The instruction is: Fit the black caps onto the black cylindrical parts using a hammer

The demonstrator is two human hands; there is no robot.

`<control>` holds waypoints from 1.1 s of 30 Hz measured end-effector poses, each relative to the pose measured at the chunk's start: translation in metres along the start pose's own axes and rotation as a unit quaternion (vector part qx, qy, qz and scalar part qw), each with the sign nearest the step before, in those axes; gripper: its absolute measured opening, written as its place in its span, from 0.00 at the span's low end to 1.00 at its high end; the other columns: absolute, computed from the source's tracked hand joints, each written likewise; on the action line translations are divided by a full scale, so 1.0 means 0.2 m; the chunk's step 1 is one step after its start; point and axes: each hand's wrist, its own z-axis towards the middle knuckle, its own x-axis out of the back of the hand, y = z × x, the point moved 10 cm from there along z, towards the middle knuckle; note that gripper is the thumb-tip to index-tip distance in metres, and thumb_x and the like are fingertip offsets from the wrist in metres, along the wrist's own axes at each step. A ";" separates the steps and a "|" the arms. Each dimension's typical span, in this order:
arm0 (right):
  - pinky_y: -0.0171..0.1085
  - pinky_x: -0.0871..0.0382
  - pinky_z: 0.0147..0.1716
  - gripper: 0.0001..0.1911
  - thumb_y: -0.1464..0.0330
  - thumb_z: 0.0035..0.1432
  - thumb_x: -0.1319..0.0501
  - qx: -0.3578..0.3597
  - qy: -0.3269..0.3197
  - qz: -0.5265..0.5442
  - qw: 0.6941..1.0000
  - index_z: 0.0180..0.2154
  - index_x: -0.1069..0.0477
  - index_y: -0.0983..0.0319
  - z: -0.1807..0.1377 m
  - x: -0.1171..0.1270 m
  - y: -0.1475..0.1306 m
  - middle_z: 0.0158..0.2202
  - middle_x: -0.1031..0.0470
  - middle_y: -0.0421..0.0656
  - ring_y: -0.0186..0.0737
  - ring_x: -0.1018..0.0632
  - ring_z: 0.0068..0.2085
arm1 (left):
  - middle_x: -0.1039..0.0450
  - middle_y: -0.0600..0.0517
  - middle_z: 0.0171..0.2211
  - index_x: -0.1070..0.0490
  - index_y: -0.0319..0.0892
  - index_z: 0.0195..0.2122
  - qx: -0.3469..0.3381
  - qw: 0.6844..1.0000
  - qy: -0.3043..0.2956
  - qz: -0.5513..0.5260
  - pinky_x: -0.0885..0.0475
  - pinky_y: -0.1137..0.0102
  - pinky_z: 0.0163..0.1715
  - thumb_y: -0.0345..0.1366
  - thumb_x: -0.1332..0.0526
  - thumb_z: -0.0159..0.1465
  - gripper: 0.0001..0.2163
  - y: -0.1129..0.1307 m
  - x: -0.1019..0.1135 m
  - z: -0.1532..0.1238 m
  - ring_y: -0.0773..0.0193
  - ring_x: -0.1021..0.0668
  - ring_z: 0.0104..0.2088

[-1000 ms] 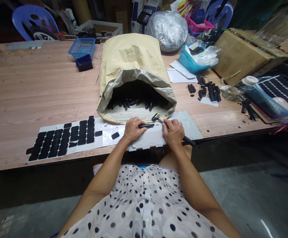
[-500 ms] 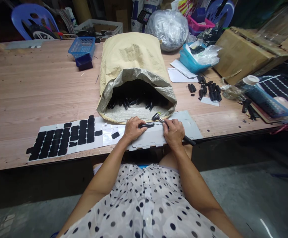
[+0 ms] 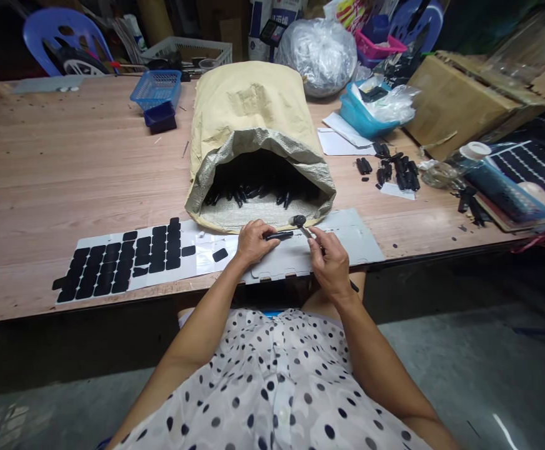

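My left hand [image 3: 252, 242] is closed on a thin black rod-like part [image 3: 279, 235], pinning it on a grey plastic sheet [image 3: 357, 240] at the table's front edge. A small hammer [image 3: 297, 220] is gripped by its handle in my right hand [image 3: 329, 262], and its head sits just above the right end of the black part. Right behind both hands lies an open tan sack [image 3: 254, 125] on its side, with several black parts [image 3: 254, 194] inside its mouth.
A white sheet [image 3: 202, 253] with several black pads [image 3: 122, 262] lies left of my hands. Loose black parts [image 3: 394, 172] lie to the right, near a blue tray [image 3: 364, 122] and a cardboard box [image 3: 460, 103]. Blue baskets [image 3: 156, 90] stand further back.
My right hand has drawn back toward me and tilted the hammer, so its head now stands closer to the end of the black part. My left hand has stayed put.
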 end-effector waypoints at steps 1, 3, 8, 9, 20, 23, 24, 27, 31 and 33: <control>0.41 0.26 0.44 0.18 0.61 0.72 0.49 -0.001 -0.014 0.009 1.000 0.53 0.24 0.55 -0.01 -0.01 -0.02 0.41 0.21 0.46 0.43 0.22 0.42 | 0.24 0.53 0.35 0.19 0.49 0.37 0.002 1.000 -0.001 -0.001 0.30 0.60 0.47 0.36 0.31 0.58 0.06 0.00 0.00 0.00 0.56 0.24 0.42; 0.41 0.26 0.44 0.19 0.61 0.72 0.50 -0.011 -0.044 0.010 0.999 0.54 0.24 0.55 -0.02 -0.04 -0.04 0.41 0.21 0.45 0.42 0.22 0.42 | 0.24 0.53 0.34 0.19 0.49 0.37 0.004 1.000 -0.005 -0.005 0.30 0.61 0.47 0.36 0.31 0.58 0.06 0.01 0.00 0.00 0.56 0.24 0.42; 0.38 0.27 0.43 0.21 0.63 0.72 0.50 -0.040 -0.095 -0.034 0.994 0.56 0.23 0.55 -0.04 -0.08 -0.05 0.37 0.24 0.45 0.42 0.22 0.41 | 0.25 0.53 0.34 0.18 0.49 0.37 0.012 1.000 -0.007 -0.006 0.31 0.61 0.48 0.35 0.31 0.58 0.06 0.02 0.00 0.00 0.56 0.25 0.42; 0.38 0.27 0.42 0.21 0.63 0.72 0.50 -0.041 -0.096 -0.041 0.994 0.56 0.23 0.54 -0.05 -0.08 -0.05 0.37 0.24 0.45 0.41 0.22 0.40 | 0.25 0.53 0.34 0.18 0.49 0.36 0.011 1.000 -0.007 -0.005 0.31 0.60 0.48 0.35 0.31 0.58 0.06 0.02 0.00 0.00 0.56 0.25 0.41; 0.34 0.30 0.37 0.20 0.64 0.71 0.49 -0.031 -0.085 -0.058 0.994 0.56 0.23 0.53 -0.03 -0.07 -0.10 0.36 0.26 0.44 0.39 0.23 0.39 | 0.26 0.53 0.33 0.19 0.48 0.35 0.012 1.000 -0.013 -0.009 0.31 0.60 0.49 0.35 0.31 0.58 0.03 0.02 0.00 0.00 0.56 0.25 0.42; 0.33 0.31 0.35 0.20 0.65 0.71 0.48 -0.023 -0.108 -0.058 0.992 0.56 0.23 0.53 -0.05 -0.12 -0.11 0.36 0.26 0.43 0.37 0.23 0.37 | 0.26 0.53 0.33 0.20 0.47 0.33 0.014 1.000 -0.016 -0.008 0.31 0.61 0.48 0.36 0.30 0.58 0.02 0.02 0.00 0.01 0.56 0.25 0.41; 0.33 0.31 0.34 0.19 0.65 0.71 0.48 -0.025 -0.115 -0.060 0.991 0.56 0.23 0.53 -0.05 -0.13 -0.11 0.36 0.26 0.43 0.37 0.23 0.37 | 0.26 0.53 0.33 0.20 0.47 0.33 0.014 1.000 -0.017 -0.010 0.31 0.61 0.47 0.36 0.30 0.58 0.02 0.02 0.00 0.01 0.57 0.25 0.41; 0.34 0.31 0.34 0.19 0.66 0.70 0.48 -0.031 -0.113 -0.061 0.991 0.55 0.23 0.53 -0.05 -0.13 -0.09 0.36 0.26 0.43 0.38 0.23 0.37 | 0.26 0.53 0.33 0.19 0.49 0.34 0.016 1.000 -0.016 -0.014 0.30 0.61 0.47 0.36 0.31 0.59 0.03 0.02 0.00 0.00 0.57 0.25 0.42; 0.36 0.32 0.37 0.19 0.65 0.71 0.49 -0.036 -0.068 -0.085 0.993 0.54 0.23 0.54 0.02 -0.08 -0.01 0.39 0.25 0.45 0.40 0.24 0.40 | 0.24 0.53 0.35 0.19 0.48 0.36 0.018 1.000 -0.010 -0.010 0.30 0.60 0.49 0.35 0.31 0.58 0.05 0.02 0.00 0.00 0.55 0.24 0.43; 0.37 0.35 0.36 0.19 0.64 0.70 0.48 -0.050 -0.051 -0.124 0.990 0.53 0.22 0.54 0.07 -0.06 0.07 0.40 0.26 0.46 0.41 0.25 0.39 | 0.24 0.52 0.35 0.19 0.47 0.36 0.018 1.000 -0.008 -0.007 0.30 0.59 0.50 0.35 0.31 0.57 0.06 0.01 0.00 0.00 0.55 0.24 0.43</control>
